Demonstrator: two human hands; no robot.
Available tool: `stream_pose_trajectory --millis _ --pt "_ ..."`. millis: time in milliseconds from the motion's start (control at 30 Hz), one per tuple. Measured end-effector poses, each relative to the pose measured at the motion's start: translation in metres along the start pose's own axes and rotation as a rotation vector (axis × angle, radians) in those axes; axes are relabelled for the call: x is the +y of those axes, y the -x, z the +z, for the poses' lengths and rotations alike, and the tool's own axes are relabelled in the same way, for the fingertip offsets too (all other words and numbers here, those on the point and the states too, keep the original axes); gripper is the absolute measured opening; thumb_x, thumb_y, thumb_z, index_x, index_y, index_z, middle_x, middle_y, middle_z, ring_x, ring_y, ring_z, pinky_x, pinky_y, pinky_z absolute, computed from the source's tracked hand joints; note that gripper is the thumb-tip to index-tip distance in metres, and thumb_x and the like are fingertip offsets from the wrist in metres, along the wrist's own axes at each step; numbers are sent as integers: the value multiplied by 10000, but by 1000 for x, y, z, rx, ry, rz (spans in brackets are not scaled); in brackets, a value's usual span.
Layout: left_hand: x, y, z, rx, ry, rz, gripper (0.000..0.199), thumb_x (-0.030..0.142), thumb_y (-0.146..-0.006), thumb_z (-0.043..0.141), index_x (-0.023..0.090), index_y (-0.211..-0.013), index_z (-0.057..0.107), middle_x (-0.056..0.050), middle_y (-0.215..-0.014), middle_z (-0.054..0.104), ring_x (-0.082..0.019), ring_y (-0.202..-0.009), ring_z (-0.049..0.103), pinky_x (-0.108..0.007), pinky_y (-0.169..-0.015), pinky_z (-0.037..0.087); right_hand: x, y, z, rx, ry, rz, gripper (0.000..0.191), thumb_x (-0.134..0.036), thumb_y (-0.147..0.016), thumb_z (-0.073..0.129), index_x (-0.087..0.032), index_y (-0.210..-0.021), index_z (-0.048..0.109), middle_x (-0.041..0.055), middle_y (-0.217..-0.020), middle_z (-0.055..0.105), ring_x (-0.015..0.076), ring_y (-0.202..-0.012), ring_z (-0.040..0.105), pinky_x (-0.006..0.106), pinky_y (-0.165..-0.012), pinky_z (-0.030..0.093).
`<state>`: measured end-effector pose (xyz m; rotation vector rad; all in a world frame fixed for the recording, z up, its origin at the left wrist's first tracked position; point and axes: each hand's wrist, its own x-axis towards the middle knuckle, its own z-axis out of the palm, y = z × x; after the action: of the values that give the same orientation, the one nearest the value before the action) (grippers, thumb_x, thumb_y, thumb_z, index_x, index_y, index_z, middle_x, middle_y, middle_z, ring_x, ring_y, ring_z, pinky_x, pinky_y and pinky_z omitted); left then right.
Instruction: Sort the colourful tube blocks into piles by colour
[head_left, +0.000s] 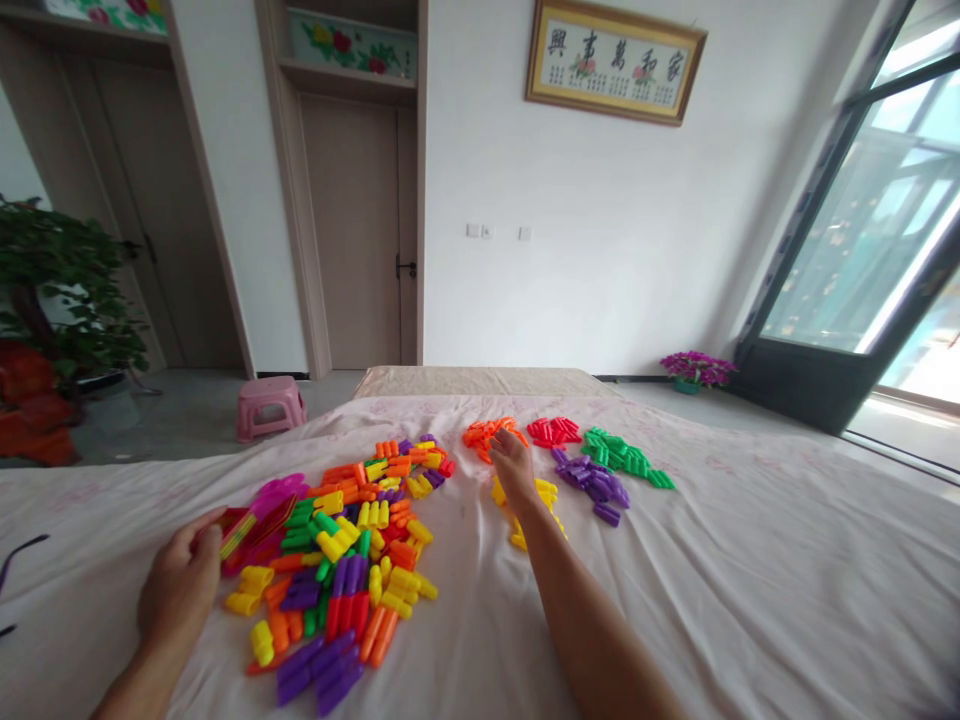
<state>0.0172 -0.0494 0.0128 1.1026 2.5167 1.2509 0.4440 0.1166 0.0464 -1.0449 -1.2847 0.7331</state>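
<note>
On the left, my left hand (pixel 178 575) is closed on the edge of a red flat piece with a yellow strip (pixel 238 535). A pink plastic piece (pixel 281 492) lies just beyond it. To the right of this hand spreads a mixed heap of small plastic tube-shaped blocks (pixel 349 540) in orange, yellow, green, purple and red. My right hand (pixel 512 462) reaches forward with its fingers stretched out over a pile of orange blocks (pixel 478 432). No block shows clearly in those fingers. Yellow blocks (pixel 551 492) lie under and beside the right wrist.
Separate piles of red blocks (pixel 553 432), purple blocks (pixel 589 478) and green blocks (pixel 619 453) lie right of my right hand. A wrinkled pale cloth (pixel 720 590) covers the table. Eyeglasses (pixel 22 550) rest at the left edge; a pink stool (pixel 270 407) stands beyond.
</note>
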Motion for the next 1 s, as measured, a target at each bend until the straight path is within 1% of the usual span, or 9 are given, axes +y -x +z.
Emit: stream_pose_trajectory --millis 133,267,367,467,600,700,833,900,1000 --pt "3 2 -2 -6 0 -2 504 485 -910 341 237 -1259 605 -92 -1229 666 -275 -1042 627 -337 -829 457 4 7 5 -27 47 -30 319 -246 -704 561 -155 -977 698 77 -945 730 214 -871 671 322 -764 545" --pt "4 3 -3 7 0 -1 502 486 -907 346 237 -1252 614 -91 -1230 668 -274 -1036 628 -336 -821 462 -1 22 22 -113 218 -101 300 -157 -752 509 -170 -960 724 63 -944 744 201 -878 682 328 -819 531" --pt "0 2 -1 7 -2 -15 501 491 -906 353 242 -1252 615 -89 -1214 676 -274 -1011 634 -340 -810 463 -10 36 39 -253 432 -240 343 -93 -784 484 -197 -993 735 61 -993 741 194 -941 673 324 -890 504" --pt "-2 1 2 3 13 -9 502 494 -912 345 246 -1258 609 -92 -1220 673 -276 -1028 631 -346 -825 460 -17 50 49 -436 570 -383 431 -54 -790 494 -214 -1132 703 65 -1147 706 199 -1090 621 325 -986 455" --pt "4 2 1 -4 35 -6 502 467 -915 346 221 -1267 606 -110 -1216 671 -277 -1051 625 -353 -863 457 -13 64 53 -611 690 -437 559 -108 -817 554 -226 -1364 553 68 -1404 562 224 -1281 501 365 -1088 378" --pt "10 5 -2 -5 38 -3 506 450 -916 340 202 -1266 608 -121 -1233 663 -281 -1065 618 -363 -893 454 -9 66 51 -686 729 -433 457 -170 -870 539 -232 -1321 584 71 -1378 583 218 -1264 518 356 -1078 383" --pt "13 8 -4 -1 29 0 505 448 -912 343 197 -1254 617 -119 -1241 663 -286 -1054 621 -370 -889 459 -7 61 47 -548 738 -324 378 -116 -898 431 -222 -1179 661 67 -1187 680 183 -1077 625 287 -947 464" --pt "12 7 -3 5 30 4 498 448 -910 351 198 -1243 623 -118 -1232 667 -287 -1053 623 -367 -880 462 -4 57 45 -466 747 -304 413 -84 -883 416 -204 -1206 645 80 -1216 660 183 -1105 612 281 -959 457" --pt "8 6 -1 4 32 3 487 452 -914 349 211 -1238 620 -112 -1232 667 -285 -1059 622 -364 -877 460 2 55 44 -436 824 -304 478 -78 -886 403 -175 -1326 565 113 -1351 579 209 -1227 542 320 -1038 410"
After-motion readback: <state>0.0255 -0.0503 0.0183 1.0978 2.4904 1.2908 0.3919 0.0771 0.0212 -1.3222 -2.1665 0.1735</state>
